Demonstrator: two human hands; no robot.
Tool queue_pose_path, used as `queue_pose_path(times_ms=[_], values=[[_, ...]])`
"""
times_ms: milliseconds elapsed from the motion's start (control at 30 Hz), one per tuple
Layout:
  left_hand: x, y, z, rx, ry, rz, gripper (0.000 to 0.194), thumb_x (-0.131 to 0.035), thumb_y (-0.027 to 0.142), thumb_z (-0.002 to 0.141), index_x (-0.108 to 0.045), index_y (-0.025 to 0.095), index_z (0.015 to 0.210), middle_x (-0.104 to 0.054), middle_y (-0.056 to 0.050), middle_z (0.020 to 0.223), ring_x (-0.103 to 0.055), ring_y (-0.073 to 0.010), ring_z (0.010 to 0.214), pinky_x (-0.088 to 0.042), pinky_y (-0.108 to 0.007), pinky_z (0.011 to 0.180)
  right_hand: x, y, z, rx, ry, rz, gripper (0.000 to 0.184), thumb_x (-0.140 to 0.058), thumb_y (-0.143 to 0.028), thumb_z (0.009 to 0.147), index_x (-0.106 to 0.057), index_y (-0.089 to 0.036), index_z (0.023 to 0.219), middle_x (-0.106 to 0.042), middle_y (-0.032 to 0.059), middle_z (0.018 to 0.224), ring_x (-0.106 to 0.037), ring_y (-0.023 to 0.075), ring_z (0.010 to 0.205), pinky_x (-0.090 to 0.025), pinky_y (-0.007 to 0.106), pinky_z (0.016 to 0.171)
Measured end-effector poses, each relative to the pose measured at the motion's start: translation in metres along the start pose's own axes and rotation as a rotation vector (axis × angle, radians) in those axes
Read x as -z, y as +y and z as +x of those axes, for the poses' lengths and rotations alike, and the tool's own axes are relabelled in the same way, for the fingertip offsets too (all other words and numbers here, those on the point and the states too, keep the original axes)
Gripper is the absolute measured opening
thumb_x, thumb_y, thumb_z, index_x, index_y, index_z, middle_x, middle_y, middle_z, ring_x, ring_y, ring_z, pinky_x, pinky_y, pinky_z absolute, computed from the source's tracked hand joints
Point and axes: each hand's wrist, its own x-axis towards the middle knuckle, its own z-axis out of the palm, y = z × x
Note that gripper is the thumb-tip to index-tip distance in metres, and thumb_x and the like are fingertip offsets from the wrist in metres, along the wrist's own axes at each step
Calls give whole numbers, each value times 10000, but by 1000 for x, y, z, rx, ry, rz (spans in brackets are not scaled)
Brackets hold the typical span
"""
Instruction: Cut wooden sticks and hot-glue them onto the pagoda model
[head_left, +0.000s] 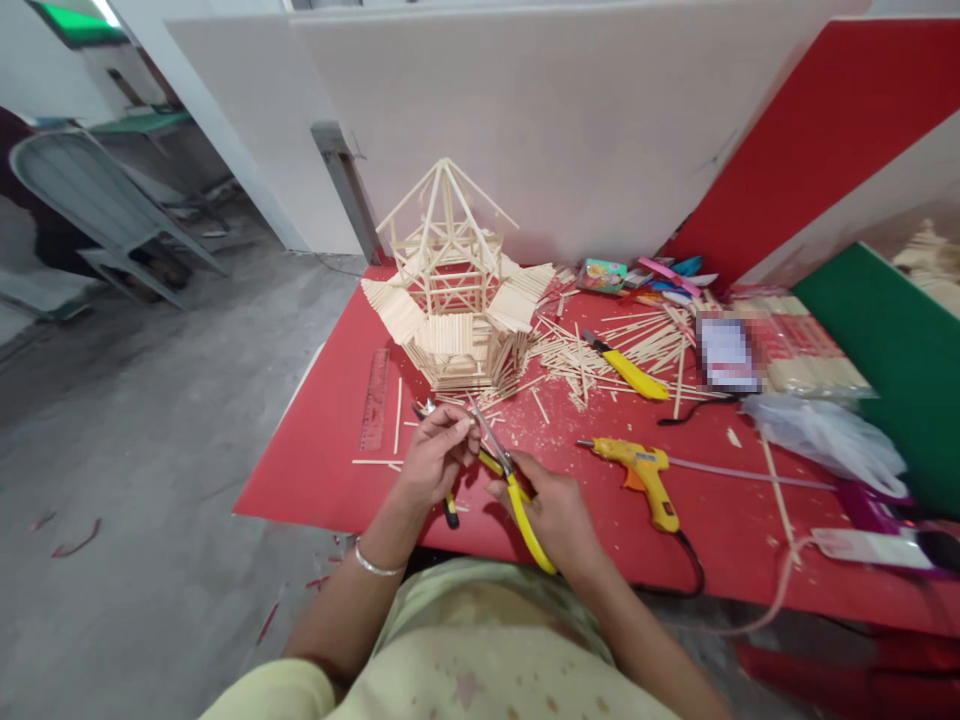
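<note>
A: Your surroundings?
B: I face a pale upright panel (570, 130) behind a red-topped table (315, 440); floor (157, 470) grey, mottled.
A: To your left?
B: Off my left, a grey chair (82, 195); farther back, near it, a green-topped table (142, 123).

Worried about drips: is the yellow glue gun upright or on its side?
On its side: the glue gun lies flat on the red tabletop, one broad side facing up.

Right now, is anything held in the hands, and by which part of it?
The right hand holds a yellow-handled pliers-like tool by its handle end. The left hand is pinched; whether it holds anything cannot be told.
</note>
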Motion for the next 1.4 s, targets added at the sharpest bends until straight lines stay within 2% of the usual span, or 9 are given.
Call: queue_pose_path(times_ms=[300, 467, 567, 667, 800, 933, 1167, 1233, 1400], values=[[2, 1, 4, 40, 52, -27, 246, -739, 336, 806, -569, 159, 791, -623, 0, 685, -559, -88, 526, -386, -175, 438, 7, 12, -7, -217, 47, -585, 469, -459, -494, 952, -532, -241, 1340, -735, 75, 867, -716, 264, 785, -405, 293, 596], [0, 6, 4, 19, 83, 33, 277, -790, 330, 752, -586, 154, 814, -639, -2, 687, -555, -81, 523, -373, -164, 436, 5, 13, -18, -96, 19, -718, 453, -522, -345, 929, -532, -179, 1351, -722, 116, 939, -700, 232, 754, -405, 281, 564], [1, 12, 4, 1, 94, 81, 275, -803, 319, 740, -603, 150, 825, -645, -3, 686, -556, -77, 530, -375, -159, 446, 10, 8, -21, -2, 11, -741, 309, -544, -344, 925, -657, -186, 1164, -720, 112, 816, -675, 213, 632, -356, 270, 504], [2, 20, 4, -6, 89, 129, 277, -809, 332, 734, -620, 142, 805, -634, -4, 670, -542, -74, 524, -362, -159, 444, 19, -10, -11, 133, 125, -610, 206, -539, -312, 940, -714, -206, 960, -706, 77, 718, -658, 178, 607, -376, 259, 520], [4, 35, 3, -17, 28, 188, 264, -799, 347, 749, -645, 136, 786, -603, 3, 622, -505, -65, 505, -351, -164, 457, 27, -48, 23, 372, 328, -84, 192, -563, -308, 951, -716, -232, 1037, -733, 53, 914, -677, 151, 819, -499, 260, 741], [7, 50, 4, -50, -4, 229, 269, -797, 367, 754, -669, 130, 776, -586, 7, 596, -496, -65, 505, -377, -177, 488, 18, -72, 60, 428, 325, 189, 148, -613, -294, 928, -732, -241, 999, -707, 27, 916, -652, 137, 852, -509, 264, 775], [22, 64, 12, -12, 30, 177, 283, -803, 373, 752, -670, 127, 800, -585, 11, 589, -485, -56, 476, -357, -159, 447, 5, -81, 91, 394, 206, 246, 148, -600, -297, 932, -730, -234, 966, -691, 24, 904, -633, 130, 823, -493, 239, 683], [23, 67, 15, 13, 49, 143, 287, -806, 371, 748, -666, 125, 797, -585, 13, 581, -474, -50, 455, -354, -154, 430, 5, -85, 97, 426, 199, 227, 143, -590, -288, 935, -720, -228, 938, -692, 26, 902, -636, 138, 843, -503, 251, 712], [17, 67, 21, -28, 133, -42, 270, -798, 315, 750, -681, 156, 934, -620, 19, 653, -502, -46, 466, -352, -141, 410, 2, -93, 114, 592, 365, 55, 124, -585, -226, 924, -695, -212, 979, -695, 57, 954, -628, 169, 921, -510, 332, 854]])
